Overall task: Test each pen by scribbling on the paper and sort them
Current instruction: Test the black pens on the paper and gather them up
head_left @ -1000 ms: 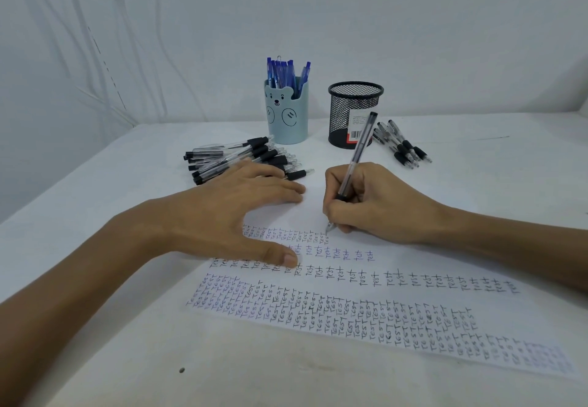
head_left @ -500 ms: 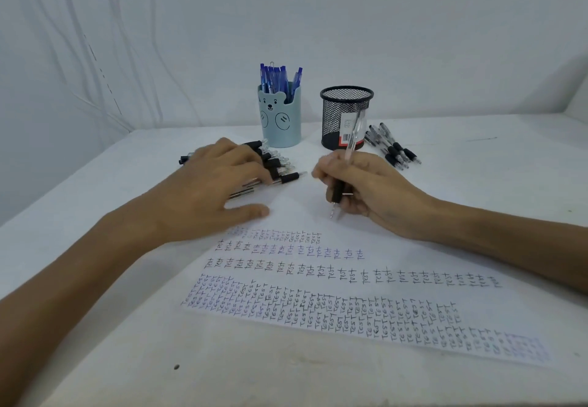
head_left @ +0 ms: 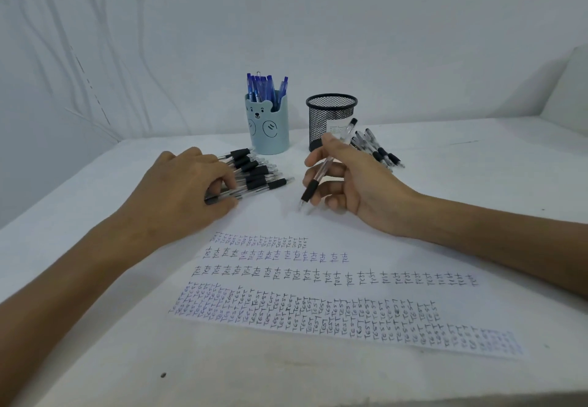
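Note:
A white paper covered in rows of written "Test" lies across the table. My right hand grips a clear pen with a black grip, its tip lifted just above the paper's blank upper part. My left hand rests on a pile of black pens at the paper's left, its fingers curled over a pen at the pile's near edge. A smaller group of black pens lies right of the mesh cup.
A light blue bear cup holding several blue pens stands at the back. Beside it on the right is a black mesh cup. White wall rises behind the table. A small dark speck marks the table's near part.
My right hand has lifted the pen off the written rows and moved back toward the cups. My left hand left the paper and went onto the pen pile.

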